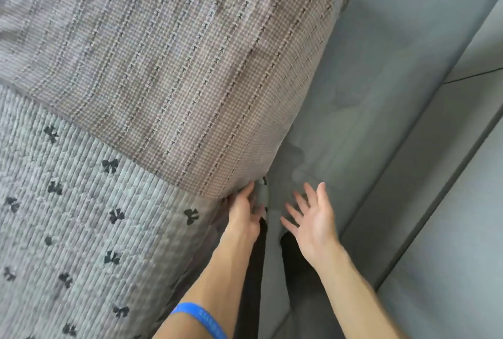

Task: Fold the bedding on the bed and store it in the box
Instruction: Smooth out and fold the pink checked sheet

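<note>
While the checked bedding (177,66) lies spread over the bed's bow-print cover (68,216), unfolded, the left hand (243,213) pinches its corner at the bed's edge; right hand (313,218) hovers, fingers wide. No box visible; folding barely begun.

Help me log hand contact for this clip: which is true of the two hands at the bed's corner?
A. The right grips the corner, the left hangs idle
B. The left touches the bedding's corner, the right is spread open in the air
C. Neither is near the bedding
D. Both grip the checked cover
B: the left hand is at the corner of the checked cover, while the right hand hovers with fingers spread, holding nothing.
</note>
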Tool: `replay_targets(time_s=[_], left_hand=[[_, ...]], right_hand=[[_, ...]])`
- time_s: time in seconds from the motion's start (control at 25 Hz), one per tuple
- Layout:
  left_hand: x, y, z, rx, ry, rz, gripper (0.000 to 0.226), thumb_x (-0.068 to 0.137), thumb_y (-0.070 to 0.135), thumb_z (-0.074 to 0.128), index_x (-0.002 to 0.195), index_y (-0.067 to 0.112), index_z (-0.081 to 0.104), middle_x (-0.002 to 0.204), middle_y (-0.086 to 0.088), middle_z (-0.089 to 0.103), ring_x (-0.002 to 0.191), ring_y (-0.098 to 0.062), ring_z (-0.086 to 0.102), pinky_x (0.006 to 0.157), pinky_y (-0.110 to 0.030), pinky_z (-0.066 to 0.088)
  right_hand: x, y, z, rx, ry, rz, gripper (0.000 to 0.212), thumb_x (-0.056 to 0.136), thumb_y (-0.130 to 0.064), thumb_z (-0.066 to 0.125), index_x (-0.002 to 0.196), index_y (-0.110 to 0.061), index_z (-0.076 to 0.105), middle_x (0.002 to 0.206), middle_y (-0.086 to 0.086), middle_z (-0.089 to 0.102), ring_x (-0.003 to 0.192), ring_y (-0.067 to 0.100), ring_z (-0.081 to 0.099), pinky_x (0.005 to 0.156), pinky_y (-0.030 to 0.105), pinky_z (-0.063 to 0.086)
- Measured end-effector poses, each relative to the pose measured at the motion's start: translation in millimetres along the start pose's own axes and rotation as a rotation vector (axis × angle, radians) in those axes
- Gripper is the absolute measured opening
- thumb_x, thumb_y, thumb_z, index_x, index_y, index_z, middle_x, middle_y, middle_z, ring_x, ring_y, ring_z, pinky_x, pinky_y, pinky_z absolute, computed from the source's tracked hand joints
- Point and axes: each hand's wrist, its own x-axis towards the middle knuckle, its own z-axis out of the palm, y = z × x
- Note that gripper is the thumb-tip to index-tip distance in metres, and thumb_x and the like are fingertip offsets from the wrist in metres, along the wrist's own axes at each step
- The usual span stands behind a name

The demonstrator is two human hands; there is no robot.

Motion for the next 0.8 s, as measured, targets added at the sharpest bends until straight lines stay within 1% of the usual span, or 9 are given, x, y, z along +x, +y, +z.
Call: replay_targets(time_s=[0.04,0.12,0.24,0.32,0.36,0.44,0.52,0.68,0.8], left_hand=[[10,1,8,-0.008,0.002,0.034,0.029,0.092,0.020,0.065,0.120,0.020,0.058,0.120,0.000,0.059,0.093,-0.008,0.056,0.090,-0.036,0.046],[24,2,19,-0.016,0.067,0.049,0.038,0.089,0.024,0.069,0.125,0.017,0.056,0.123,0.000,0.057,0.094,-0.008,0.054,0.092,-0.036,0.044],[19,-9,19,0.091,0.123,0.039,0.059,0.084,0.032,0.075,0.134,0.016,0.048,0.124,0.001,0.053,0.111,-0.015,0.051,0.104,-0.035,0.041],[-2,-23,13,0.167,0.140,0.078,0.072,0.078,0.036,0.080,0.137,0.011,0.048,0.131,0.002,0.055,0.122,-0.019,0.052,0.110,-0.038,0.038],[-17,-29,11,0.158,0.104,0.096,0.065,0.078,0.035,0.079,0.133,0.011,0.052,0.131,0.000,0.059,0.120,-0.020,0.056,0.108,-0.037,0.040],[-51,-39,11,0.067,-0.063,0.099,0.039,0.089,0.027,0.067,0.124,0.010,0.061,0.123,-0.007,0.067,0.111,-0.023,0.064,0.098,-0.036,0.047],[-83,-45,11,0.005,-0.169,0.091,0.030,0.097,0.024,0.053,0.120,0.008,0.063,0.117,-0.012,0.070,0.106,-0.026,0.066,0.089,-0.037,0.050],[-115,-50,18,-0.140,-0.132,0.041,0.030,0.100,0.023,0.047,0.120,0.006,0.061,0.115,-0.013,0.071,0.108,-0.028,0.067,0.101,-0.046,0.048],[-123,-48,21,-0.169,-0.115,0.043,0.031,0.100,0.029,0.049,0.122,0.011,0.061,0.114,-0.008,0.072,0.106,-0.024,0.068,0.097,-0.043,0.050]], right_hand=[[5,1,-8,-0.003,-0.006,-0.010,0.063,0.096,-0.067,0.034,0.150,-0.037,0.036,0.155,0.000,0.039,0.139,0.028,0.041,0.113,0.053,0.035],[12,4,-20,-0.008,0.001,-0.021,0.061,0.096,-0.065,0.037,0.150,-0.035,0.038,0.154,-0.001,0.042,0.138,0.027,0.044,0.113,0.054,0.035],[13,6,-37,-0.053,0.024,-0.009,0.059,0.096,-0.063,0.040,0.147,-0.033,0.044,0.150,-0.002,0.048,0.133,0.025,0.049,0.113,0.053,0.035],[6,3,-41,-0.088,0.066,0.043,0.055,0.096,-0.059,0.044,0.143,-0.030,0.049,0.145,-0.002,0.052,0.128,0.024,0.051,0.112,0.050,0.034],[1,-1,-42,-0.121,0.091,0.072,0.053,0.096,-0.057,0.047,0.141,-0.029,0.051,0.142,-0.001,0.054,0.123,0.023,0.053,0.110,0.049,0.034],[-12,-9,-41,-0.180,0.115,0.141,0.051,0.094,-0.057,0.051,0.136,-0.028,0.054,0.135,0.000,0.061,0.118,0.023,0.056,0.108,0.050,0.035],[-17,-15,-39,-0.163,0.099,0.218,0.054,0.089,-0.063,0.053,0.130,-0.028,0.058,0.123,0.003,0.068,0.115,0.025,0.060,0.105,0.053,0.038],[-24,-20,-38,-0.011,0.114,0.319,0.065,0.078,-0.070,0.063,0.120,-0.020,0.059,0.120,0.014,0.065,0.110,0.033,0.062,0.097,0.056,0.046],[-27,-23,-46,0.201,0.028,0.270,0.057,0.086,-0.051,0.067,0.126,-0.010,0.062,0.118,0.020,0.069,0.111,0.037,0.065,0.100,0.054,0.049]])
